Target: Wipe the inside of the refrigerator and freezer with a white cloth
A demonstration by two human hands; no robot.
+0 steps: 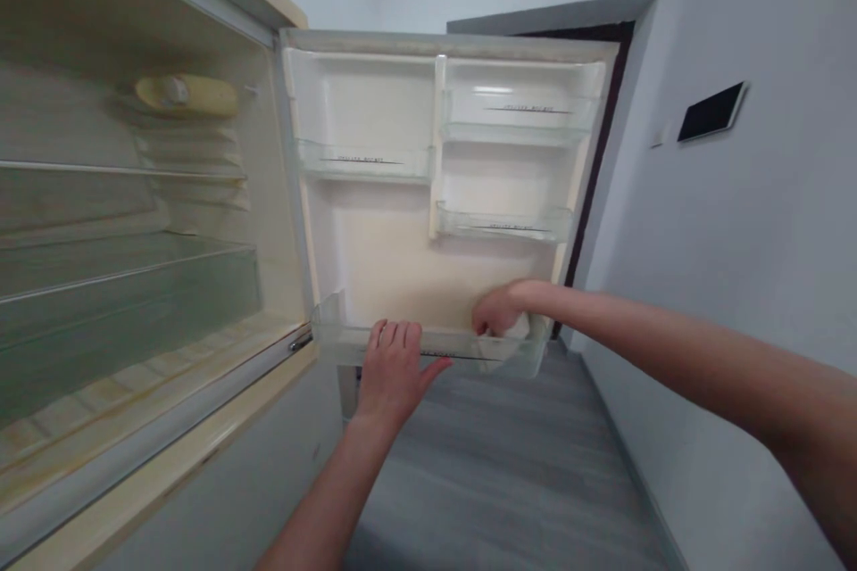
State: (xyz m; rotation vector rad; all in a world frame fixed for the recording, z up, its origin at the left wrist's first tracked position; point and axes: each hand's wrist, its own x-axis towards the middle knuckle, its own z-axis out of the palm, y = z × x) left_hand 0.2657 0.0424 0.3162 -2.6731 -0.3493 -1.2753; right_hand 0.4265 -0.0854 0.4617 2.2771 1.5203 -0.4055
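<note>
The fridge door (402, 259) stands wide open in front of me. Along its bottom runs a clear plastic door bin (335, 341). My left hand (395, 366) grips the front rim of that bin, its fingers hooked over the top and its thumb along the outside. Down inside the right end of the bin, my right hand (499, 308) is closed on a white cloth (512, 330). Part of the cloth shows below the hand through the clear front; the fingertips are partly hidden.
Higher on the door are a left bin (365, 162) and two right bins, upper (515, 134) and lower (505, 225). The fridge interior (207, 285) with glass shelves lies to the left. A dark screen (712, 112) hangs on the right wall, above grey flooring (495, 464).
</note>
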